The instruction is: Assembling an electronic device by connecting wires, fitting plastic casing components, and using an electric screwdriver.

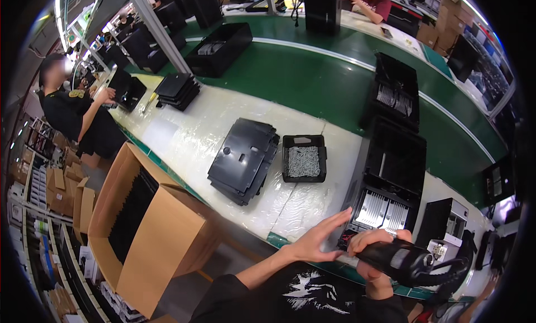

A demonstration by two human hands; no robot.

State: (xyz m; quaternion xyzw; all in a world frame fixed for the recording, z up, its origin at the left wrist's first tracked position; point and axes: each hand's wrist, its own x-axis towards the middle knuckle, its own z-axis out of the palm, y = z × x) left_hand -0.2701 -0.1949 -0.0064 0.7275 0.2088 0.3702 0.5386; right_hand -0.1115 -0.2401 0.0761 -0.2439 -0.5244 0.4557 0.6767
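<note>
My right hand (375, 246) is wrapped around a black electric screwdriver (403, 260) with a coiled cord, its tip end pointing left toward the near end of a black housing (395, 161). Bright silver fins (384, 210) show inside that housing's near part. Fingers stretched and thumb apart, my left hand (314, 240) is at the housing's near left corner, holding nothing; whether its fingertips touch the housing cannot be made out. Some red wires show between my hands. Farther left sits a black bin (287, 165) of small silver screws, beside a stack of black plastic panels (244, 155).
An open cardboard box (159, 250) with black parts stands left of the table (223, 108). Beyond it a person (70, 105) handles a black housing. More housings (396, 94) stand on the green conveyor (296, 72). At right is an open black-and-white unit (446, 222).
</note>
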